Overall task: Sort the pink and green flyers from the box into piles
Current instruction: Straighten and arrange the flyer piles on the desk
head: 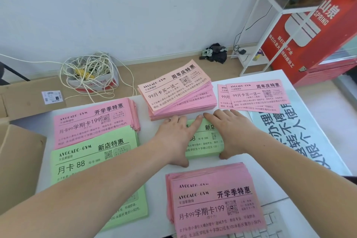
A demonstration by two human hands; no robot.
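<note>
Hands (174, 137) (234, 133) flat over half-hidden green flyers (205, 146)

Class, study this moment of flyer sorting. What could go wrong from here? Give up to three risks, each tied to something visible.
1. The left hand and right hand press the green stack, fingertips close to the tall, fanned pink stack; a nudge might spill it.
2. The nearest pink pile partly covers a keyboard and might slide.
3. The left pink pile bears a different headline from the pink stack; they could get mixed.
</note>
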